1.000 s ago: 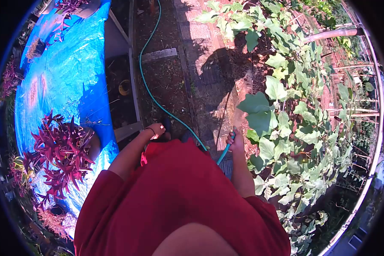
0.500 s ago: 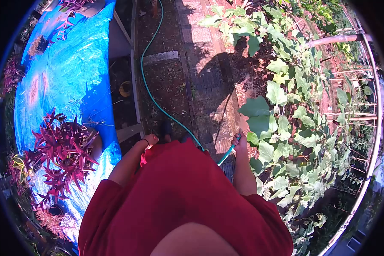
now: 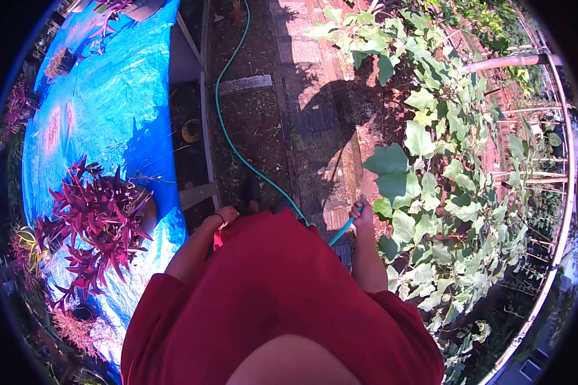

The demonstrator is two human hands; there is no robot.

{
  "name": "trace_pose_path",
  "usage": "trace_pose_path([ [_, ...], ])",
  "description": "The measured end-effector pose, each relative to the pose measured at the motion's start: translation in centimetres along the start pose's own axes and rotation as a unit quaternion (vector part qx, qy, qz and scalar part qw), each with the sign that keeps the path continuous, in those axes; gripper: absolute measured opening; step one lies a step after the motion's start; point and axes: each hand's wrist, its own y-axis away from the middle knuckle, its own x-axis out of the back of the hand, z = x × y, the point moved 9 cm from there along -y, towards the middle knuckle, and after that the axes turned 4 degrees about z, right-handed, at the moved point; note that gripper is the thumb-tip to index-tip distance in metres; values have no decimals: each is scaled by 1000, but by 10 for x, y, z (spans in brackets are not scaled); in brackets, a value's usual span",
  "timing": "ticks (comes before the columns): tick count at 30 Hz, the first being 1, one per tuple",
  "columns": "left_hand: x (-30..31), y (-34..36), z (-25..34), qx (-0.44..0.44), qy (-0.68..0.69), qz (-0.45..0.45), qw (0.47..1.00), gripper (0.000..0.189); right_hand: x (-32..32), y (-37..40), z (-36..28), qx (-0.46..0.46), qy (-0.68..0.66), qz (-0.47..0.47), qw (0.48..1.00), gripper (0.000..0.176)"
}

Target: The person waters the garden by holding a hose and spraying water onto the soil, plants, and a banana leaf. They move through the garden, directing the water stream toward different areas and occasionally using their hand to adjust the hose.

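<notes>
My right hand [image 3: 362,213] is closed around the end of a green hose [image 3: 344,230], beside the broad leaves of a leafy plant [image 3: 401,183]. From there the hose passes behind my red shirt [image 3: 270,269] and runs up along the path. My left hand [image 3: 227,214] is at the left edge of the shirt, fingers curled near a fold of red cloth; whether it grips anything is too small to make out. Water leaving the hose cannot be clearly seen.
A blue tarp [image 3: 135,96] covers a surface on the left, with a purple-leaved potted plant [image 3: 99,221] on it. A paved path [image 3: 311,115] runs ahead. A short board [image 3: 244,85] lies on the soil. A curved pole [image 3: 568,173] borders the plants at right.
The view has shifted slightly, so the tarp, path and plants appear a little further right. My left hand has turned slightly by the shirt; my right hand still holds the hose.
</notes>
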Motion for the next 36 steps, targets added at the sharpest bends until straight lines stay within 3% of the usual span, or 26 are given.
trace_pose_path([
  [5, 9, 14, 6, 3, 1, 3, 1000, 35, -8, 1, -13, 16, 3, -9, 1000, 21],
  [6, 12, 19, 7, 21, 8, 1, 1000, 36, -10, -2, -13, 11, 8, -7, 1000, 10],
  [8, 18, 27, 11, 40, 15, -2, 999, 36, -16, -2, -11, 7, 21, -15, 1000, 30],
  [9, 19, 29, 14, 35, 12, -4, 999, 36, -18, -1, -9, 7, 21, -15, 1000, 30],
  [14, 19, 33, 16, 31, 24, -5, 999, 37, -19, 13, 8, -5, 18, -14, 1000, 12],
  [22, 7, 25, -4, 18, 12, 8, 1000, 34, -10, 14, -9, 26, 11, -13, 1000, 26],
  [25, 12, 30, 0, 8, 7, 17, 1000, 34, -24, 15, -6, 0, 16, -23, 1000, 16],
  [36, 8, 20, -7, -3, 21, 14, 1000, 35, -17, 13, 2, 0, 19, -26, 999, 13],
])
